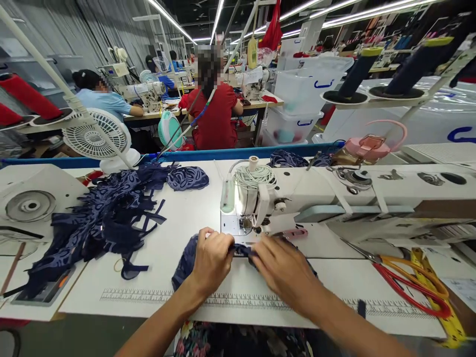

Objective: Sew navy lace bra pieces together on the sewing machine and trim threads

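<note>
A navy patterned fabric piece (185, 265) lies across the table in front of the sewing machine (256, 198). My left hand (213, 253) is closed on its edge, fingers curled, just left of the middle. On the other side my right hand (284, 265) pinches the same edge, slightly blurred. Between the two hands a short dark stretch of the edge shows. Both hands are just in front of the needle plate (231, 224), and the lit needle area stands behind them. Much of the fabric under the hands is hidden.
A heap of navy patterned pieces (111, 208) lies on the left. Scissors with red and orange handles (412, 287) and a yellow tape measure (451, 317) are at right. Pink thread snips (295, 233) lie beside the machine. Two co-workers sit beyond the table.
</note>
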A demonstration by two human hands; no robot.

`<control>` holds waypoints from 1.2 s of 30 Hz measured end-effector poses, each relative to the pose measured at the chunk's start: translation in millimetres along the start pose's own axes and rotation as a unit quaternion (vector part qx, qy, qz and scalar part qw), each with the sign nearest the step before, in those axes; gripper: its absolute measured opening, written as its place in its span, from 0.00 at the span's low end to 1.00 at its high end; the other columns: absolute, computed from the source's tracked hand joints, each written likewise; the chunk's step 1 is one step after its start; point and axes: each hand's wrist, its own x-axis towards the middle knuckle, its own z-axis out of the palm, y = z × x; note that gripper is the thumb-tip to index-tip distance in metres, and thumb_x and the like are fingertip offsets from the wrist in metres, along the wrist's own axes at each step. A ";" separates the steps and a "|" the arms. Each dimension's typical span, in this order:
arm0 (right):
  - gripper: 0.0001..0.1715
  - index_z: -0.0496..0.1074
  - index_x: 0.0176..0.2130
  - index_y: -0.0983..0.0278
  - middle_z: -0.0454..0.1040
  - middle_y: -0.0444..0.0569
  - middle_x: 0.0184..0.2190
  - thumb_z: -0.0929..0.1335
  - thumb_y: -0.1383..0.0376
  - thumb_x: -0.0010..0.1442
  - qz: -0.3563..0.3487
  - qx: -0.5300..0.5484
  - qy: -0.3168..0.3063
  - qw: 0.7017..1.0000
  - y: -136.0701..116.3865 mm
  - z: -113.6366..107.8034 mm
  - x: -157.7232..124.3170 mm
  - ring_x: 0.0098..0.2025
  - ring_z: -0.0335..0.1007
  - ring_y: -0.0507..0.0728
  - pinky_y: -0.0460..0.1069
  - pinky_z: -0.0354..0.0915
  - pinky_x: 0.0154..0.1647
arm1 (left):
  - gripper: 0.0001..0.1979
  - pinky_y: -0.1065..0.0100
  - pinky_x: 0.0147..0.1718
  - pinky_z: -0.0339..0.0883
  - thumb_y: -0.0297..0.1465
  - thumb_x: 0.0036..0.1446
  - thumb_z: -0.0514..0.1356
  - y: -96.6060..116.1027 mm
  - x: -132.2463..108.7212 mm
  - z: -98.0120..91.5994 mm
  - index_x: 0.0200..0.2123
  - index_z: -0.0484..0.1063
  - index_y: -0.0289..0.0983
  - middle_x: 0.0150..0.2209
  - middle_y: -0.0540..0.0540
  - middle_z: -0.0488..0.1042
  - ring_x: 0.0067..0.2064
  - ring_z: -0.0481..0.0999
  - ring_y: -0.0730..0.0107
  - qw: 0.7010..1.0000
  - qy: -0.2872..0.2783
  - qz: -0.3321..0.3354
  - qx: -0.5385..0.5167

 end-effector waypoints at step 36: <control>0.14 0.69 0.38 0.63 0.69 0.46 0.32 0.60 0.77 0.63 -0.022 0.092 -0.018 0.995 -27.5 10.1 5.5 0.23 0.60 0.50 0.46 0.53 0.23 | 0.09 0.48 0.61 0.56 0.21 0.62 0.56 -0.2 -54.4 -21.3 0.41 0.70 0.40 0.32 0.51 0.72 0.35 0.74 0.73 0.987 0.141 0.016 -0.080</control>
